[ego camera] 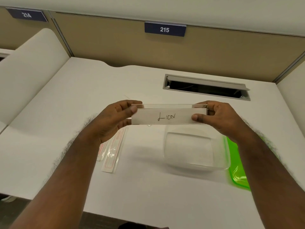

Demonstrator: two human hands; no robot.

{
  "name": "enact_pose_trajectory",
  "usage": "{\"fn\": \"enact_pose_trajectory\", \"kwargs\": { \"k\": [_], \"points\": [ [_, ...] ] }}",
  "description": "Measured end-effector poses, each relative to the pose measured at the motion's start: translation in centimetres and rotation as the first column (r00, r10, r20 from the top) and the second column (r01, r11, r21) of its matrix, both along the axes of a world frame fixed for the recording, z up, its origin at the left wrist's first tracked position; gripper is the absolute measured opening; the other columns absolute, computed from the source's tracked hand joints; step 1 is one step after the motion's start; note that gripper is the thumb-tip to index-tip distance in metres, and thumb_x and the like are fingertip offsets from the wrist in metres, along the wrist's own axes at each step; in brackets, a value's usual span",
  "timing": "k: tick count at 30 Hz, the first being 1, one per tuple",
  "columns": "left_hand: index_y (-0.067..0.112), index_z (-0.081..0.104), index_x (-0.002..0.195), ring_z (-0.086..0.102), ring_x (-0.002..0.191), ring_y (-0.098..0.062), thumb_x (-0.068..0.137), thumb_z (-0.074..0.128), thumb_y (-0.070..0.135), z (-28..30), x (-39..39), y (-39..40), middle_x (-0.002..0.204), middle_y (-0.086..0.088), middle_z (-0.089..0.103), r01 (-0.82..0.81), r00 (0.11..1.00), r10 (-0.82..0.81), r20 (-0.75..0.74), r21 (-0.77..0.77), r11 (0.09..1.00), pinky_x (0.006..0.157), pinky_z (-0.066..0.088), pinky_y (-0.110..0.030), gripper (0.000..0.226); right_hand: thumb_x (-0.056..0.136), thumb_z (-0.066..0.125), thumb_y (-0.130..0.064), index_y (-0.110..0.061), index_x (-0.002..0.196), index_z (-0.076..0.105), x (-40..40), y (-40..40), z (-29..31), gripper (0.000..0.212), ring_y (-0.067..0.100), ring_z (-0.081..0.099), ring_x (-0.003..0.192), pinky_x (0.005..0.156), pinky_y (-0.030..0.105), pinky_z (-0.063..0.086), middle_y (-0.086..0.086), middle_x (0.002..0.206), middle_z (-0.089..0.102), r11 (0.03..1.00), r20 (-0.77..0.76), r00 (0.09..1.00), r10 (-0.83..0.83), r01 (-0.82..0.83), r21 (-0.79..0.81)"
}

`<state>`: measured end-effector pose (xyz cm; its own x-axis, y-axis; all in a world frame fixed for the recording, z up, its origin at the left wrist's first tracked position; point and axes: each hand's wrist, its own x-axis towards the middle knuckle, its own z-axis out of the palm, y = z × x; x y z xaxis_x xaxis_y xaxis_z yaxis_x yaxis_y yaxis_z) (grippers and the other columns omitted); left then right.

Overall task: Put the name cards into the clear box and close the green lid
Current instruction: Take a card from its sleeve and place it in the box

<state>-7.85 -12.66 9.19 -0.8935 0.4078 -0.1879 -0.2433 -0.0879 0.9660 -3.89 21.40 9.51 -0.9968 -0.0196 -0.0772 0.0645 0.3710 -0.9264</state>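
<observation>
I hold a clear acrylic name card (168, 115) with a white slip reading "LION" level in the air, just beyond the clear box. My left hand (115, 119) pinches its left end and my right hand (214, 119) pinches its right end. The clear box (196, 151) sits open on the desk below and toward me, nothing visible inside. The green lid (237, 164) lies flat on the desk at the box's right side, partly hidden by my right forearm. More name cards (112, 152) in white and red wrappers lie on the desk under my left wrist.
The white desk (66, 129) has an open grey cable hatch (206, 87) at the back right. Beige partition walls with number plates 214 (26, 14) and 215 (165, 29) close off the back. The desk's front edge runs below my forearms.
</observation>
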Motion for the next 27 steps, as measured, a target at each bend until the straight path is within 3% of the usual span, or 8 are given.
{"fn": "enact_pose_trajectory", "kwargs": {
  "k": [2, 6, 10, 13, 16, 21, 24, 27],
  "points": [
    [0.012, 0.067, 0.116, 0.066, 0.108, -0.021, 0.079, 0.074, 0.024, 0.1, 0.3, 1.0, 0.116, -0.006, 0.071, -0.011, 0.998, 0.008, -0.068, -0.044, 0.999, 0.082, 0.055, -0.027, 0.039, 0.052, 0.082, -0.059, -0.029, 0.106, 0.072, 0.9, 0.8, 0.1, 0.062, 0.011, 0.071, 0.092, 0.080, 0.021, 0.054, -0.008, 0.098, 0.076, 1.000, -0.028, 0.999, -0.015, 0.014, -0.012],
    [0.026, 0.073, 0.103, 0.067, 0.099, -0.017, 0.083, 0.071, 0.017, 0.5, 0.6, 2.8, 0.111, 0.002, 0.073, -0.050, 0.986, 0.021, -0.167, -0.174, 0.983, 0.078, 0.056, -0.026, 0.022, 0.063, 0.076, -0.050, -0.031, 0.104, 0.072, 2.4, 2.2, 0.5, 0.046, 0.011, 0.071, 0.090, 0.082, 0.019, 0.054, -0.004, 0.096, 0.076, 0.999, -0.048, 0.998, -0.044, 0.043, -0.014],
    [0.037, 0.073, 0.100, 0.060, 0.080, -0.003, 0.083, 0.073, 0.027, 0.5, 0.9, 4.0, 0.097, 0.016, 0.070, -0.091, 0.962, -0.004, -0.273, -0.334, 0.938, 0.074, 0.050, -0.024, 0.020, 0.073, 0.070, -0.038, -0.029, 0.105, 0.071, 3.6, 3.5, 1.0, 0.033, 0.000, 0.068, 0.094, 0.076, 0.008, 0.048, -0.014, 0.101, 0.074, 1.000, -0.037, 0.999, -0.024, 0.024, 0.000],
    [0.041, 0.072, 0.098, 0.059, 0.080, 0.000, 0.080, 0.075, 0.034, 0.2, 1.1, 4.9, 0.093, 0.021, 0.063, -0.131, 0.940, -0.017, -0.341, -0.407, 0.904, 0.076, 0.045, -0.016, 0.019, 0.074, 0.067, -0.042, -0.035, 0.102, 0.070, 4.3, 4.4, 1.2, 0.029, -0.011, 0.064, 0.092, 0.076, 0.002, 0.044, -0.031, 0.093, 0.071, 0.995, -0.024, 1.000, -0.016, 0.018, 0.101],
    [0.039, 0.072, 0.099, 0.059, 0.083, -0.002, 0.079, 0.076, 0.033, -0.4, 1.4, 6.1, 0.090, 0.030, 0.062, -0.147, 0.918, -0.064, -0.391, -0.485, 0.862, 0.071, 0.043, -0.007, 0.021, 0.073, 0.069, -0.047, -0.043, 0.099, 0.069, 4.6, 5.7, 0.7, 0.026, -0.023, 0.055, 0.091, 0.074, -0.004, 0.036, -0.032, 0.092, 0.068, 0.967, -0.029, 0.999, -0.039, 0.045, 0.252],
    [0.037, 0.072, 0.102, 0.055, 0.083, -0.007, 0.076, 0.079, 0.032, -3.4, 2.1, 8.6, 0.096, 0.019, 0.059, -0.144, 0.904, -0.153, -0.399, -0.620, 0.771, 0.074, 0.042, -0.016, 0.027, 0.072, 0.077, -0.040, -0.038, 0.097, 0.073, 5.4, 7.4, -2.4, 0.026, 0.001, 0.059, 0.097, 0.083, 0.015, 0.040, -0.015, 0.101, 0.069, 0.903, -0.005, 0.994, -0.106, 0.099, 0.419],
    [0.037, 0.071, 0.103, 0.053, 0.089, -0.010, 0.076, 0.078, 0.035, -5.8, 2.7, 10.1, 0.100, 0.020, 0.060, -0.152, 0.896, -0.214, -0.389, -0.722, 0.675, 0.085, 0.043, -0.031, 0.028, 0.068, 0.078, -0.047, -0.043, 0.094, 0.073, 6.2, 8.0, -4.9, 0.027, 0.010, 0.057, 0.110, 0.100, 0.036, 0.037, -0.019, 0.102, 0.068, 0.833, 0.037, 0.986, -0.165, 0.119, 0.540],
    [0.037, 0.069, 0.105, 0.051, 0.104, -0.015, 0.080, 0.073, 0.044, -7.8, 3.3, 11.1, 0.109, 0.017, 0.063, -0.200, 0.856, -0.316, -0.409, -0.826, 0.527, 0.089, 0.031, -0.034, 0.027, 0.070, 0.072, -0.057, -0.051, 0.095, 0.069, 7.0, 8.0, -6.9, 0.026, 0.012, 0.047, 0.115, 0.091, 0.032, 0.023, -0.021, 0.100, 0.065, 0.705, 0.048, 0.981, -0.187, 0.100, 0.702]
  ]
}}
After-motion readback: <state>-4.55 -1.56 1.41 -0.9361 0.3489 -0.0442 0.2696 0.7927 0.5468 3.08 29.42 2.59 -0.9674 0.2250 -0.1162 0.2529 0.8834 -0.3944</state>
